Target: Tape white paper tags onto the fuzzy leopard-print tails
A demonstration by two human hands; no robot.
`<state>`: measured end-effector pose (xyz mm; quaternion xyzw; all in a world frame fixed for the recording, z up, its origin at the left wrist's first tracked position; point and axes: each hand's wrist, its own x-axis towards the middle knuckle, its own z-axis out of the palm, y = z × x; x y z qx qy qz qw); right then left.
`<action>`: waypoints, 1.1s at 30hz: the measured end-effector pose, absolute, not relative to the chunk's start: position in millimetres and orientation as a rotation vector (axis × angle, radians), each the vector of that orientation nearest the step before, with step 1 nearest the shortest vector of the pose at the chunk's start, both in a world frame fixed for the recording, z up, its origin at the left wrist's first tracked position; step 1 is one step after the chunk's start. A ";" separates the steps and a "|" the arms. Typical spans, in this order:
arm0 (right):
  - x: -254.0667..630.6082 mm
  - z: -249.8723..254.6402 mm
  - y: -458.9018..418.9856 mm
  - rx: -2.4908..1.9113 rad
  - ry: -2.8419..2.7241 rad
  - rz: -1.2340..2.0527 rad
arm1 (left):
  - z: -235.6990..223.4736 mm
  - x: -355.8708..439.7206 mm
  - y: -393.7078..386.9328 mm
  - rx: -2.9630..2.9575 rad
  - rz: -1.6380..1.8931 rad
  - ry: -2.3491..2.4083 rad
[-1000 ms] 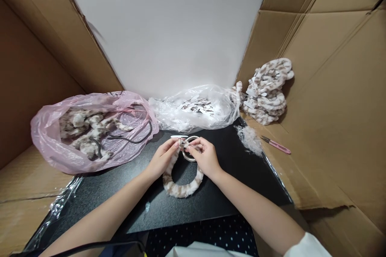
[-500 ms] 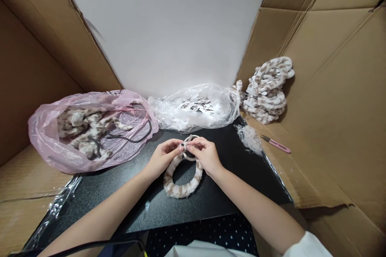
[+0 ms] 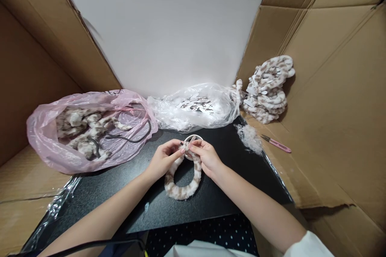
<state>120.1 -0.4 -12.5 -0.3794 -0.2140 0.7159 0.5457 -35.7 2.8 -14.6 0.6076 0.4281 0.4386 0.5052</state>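
Left hand (image 3: 164, 160) and right hand (image 3: 208, 159) pinch the top of a brown-and-white plush loop (image 3: 182, 192) over a black tabletop (image 3: 238, 152).

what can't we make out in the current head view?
All in the head view:
Fluffy loop: its top, partly covered by the left hand and right hand.
White ring: part of its rim, behind the right hand.
Pink bag: deeper contents, under the furry pieces.
Clear bag: flat pieces, too small to identify.
White sleeve: cut off by the bottom edge.
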 end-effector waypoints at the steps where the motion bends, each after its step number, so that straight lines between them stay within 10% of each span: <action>1: 119.8 -12.1 -1.3 -0.908 -0.536 1.651 | -14.2 -36.0 2.4 1.516 1.062 1.035; 33: 132.5 -7.0 -0.9 -0.932 -1.002 1.410 | -6.9 -39.9 1.3 1.816 1.101 0.969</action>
